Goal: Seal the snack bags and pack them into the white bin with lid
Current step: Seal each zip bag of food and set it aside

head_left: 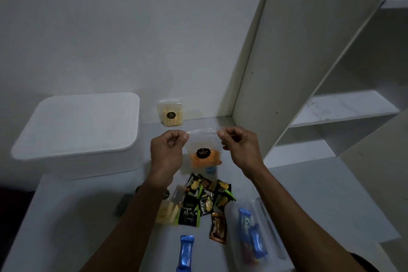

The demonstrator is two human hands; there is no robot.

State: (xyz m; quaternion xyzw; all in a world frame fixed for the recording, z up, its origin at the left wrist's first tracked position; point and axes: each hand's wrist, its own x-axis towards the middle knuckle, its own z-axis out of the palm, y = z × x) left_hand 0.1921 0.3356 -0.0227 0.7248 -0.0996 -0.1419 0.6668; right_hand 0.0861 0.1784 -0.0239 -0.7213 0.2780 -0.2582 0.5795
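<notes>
Both hands pinching clear snack bag (204,150) top, white bin (81,130) left

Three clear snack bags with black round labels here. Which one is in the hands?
The orange-snack bag, pinched at its top corners by left hand and right hand. The yellow-stick bag stands by the wall; another lies under the left forearm.

Table (309,201): lidded bin (75,126), probably snacks (205,201).

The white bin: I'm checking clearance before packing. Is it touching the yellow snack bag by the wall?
Apart. The head view shows bare grey surface between the white bin and the yellow snack bag.
</notes>
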